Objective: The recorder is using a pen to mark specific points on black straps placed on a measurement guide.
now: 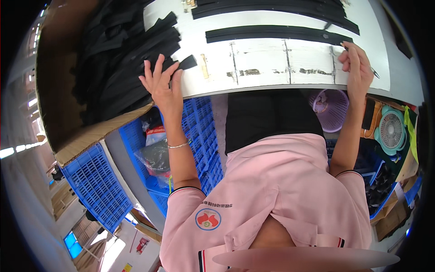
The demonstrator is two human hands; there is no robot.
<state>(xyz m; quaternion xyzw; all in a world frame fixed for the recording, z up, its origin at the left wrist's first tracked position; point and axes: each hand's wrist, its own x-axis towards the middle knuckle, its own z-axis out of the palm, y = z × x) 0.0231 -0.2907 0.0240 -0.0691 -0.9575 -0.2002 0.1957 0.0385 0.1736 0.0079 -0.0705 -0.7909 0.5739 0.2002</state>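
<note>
My left hand point(162, 84) rests with fingers spread on the near right edge of a heap of black fabric strips point(118, 68). One strip end point(187, 62) sticks out beside its fingertips. My right hand point(355, 68) has its fingers curled round a pen point(375, 72), whose other end points at the right end of a long black strip point(272, 33). That strip lies flat across the white tabletop point(263, 54), above several dark marked lines. Whether the pen touches the strip I cannot tell.
More long black strips point(272, 6) lie at the far edge. A cardboard box point(102, 131) holds the heap at left. Blue crates point(97, 186) stand below it. A purple basket point(333, 115) and a small teal fan point(392, 129) are under the table's right side.
</note>
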